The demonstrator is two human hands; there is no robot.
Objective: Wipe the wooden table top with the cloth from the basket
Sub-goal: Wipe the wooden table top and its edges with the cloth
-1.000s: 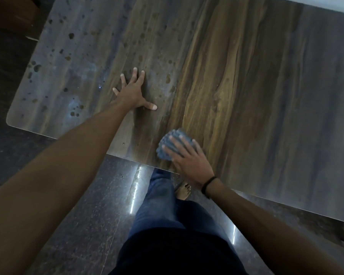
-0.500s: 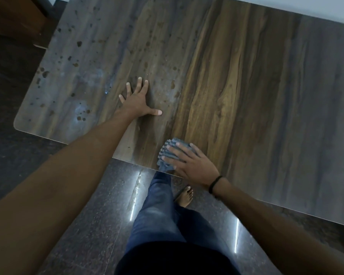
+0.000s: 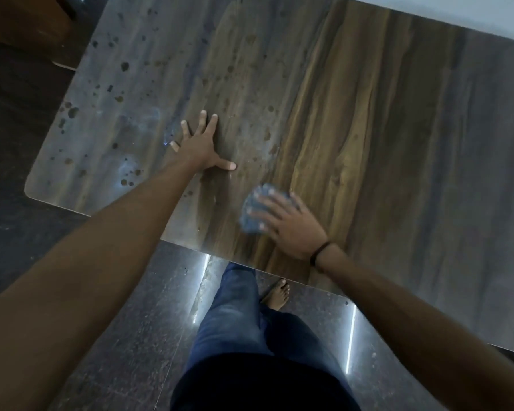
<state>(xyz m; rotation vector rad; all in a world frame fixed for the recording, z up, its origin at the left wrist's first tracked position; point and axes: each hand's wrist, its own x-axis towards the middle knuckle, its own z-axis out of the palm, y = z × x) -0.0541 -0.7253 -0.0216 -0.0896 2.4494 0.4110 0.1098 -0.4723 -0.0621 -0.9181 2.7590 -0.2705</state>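
The wooden table top (image 3: 383,137) fills the upper part of the view, with dark spots and pale smears over its left half. My left hand (image 3: 198,145) lies flat on the wood with fingers spread. A crumpled blue cloth (image 3: 251,215) sits near the table's front edge, and my right hand (image 3: 288,225) presses down on it with straight fingers, covering most of it. A dark band circles my right wrist. The basket is not in view.
The table's near edge (image 3: 190,247) runs diagonally just below my hands. Below it lies dark polished floor (image 3: 125,336) with my jeans leg and bare foot (image 3: 276,295). A brown piece of furniture (image 3: 27,28) stands at top left; a pale wall (image 3: 487,13) at top right.
My right hand has slid the cloth a little away from the table's front edge, further onto the wood. My left hand stays planted in the same spot.
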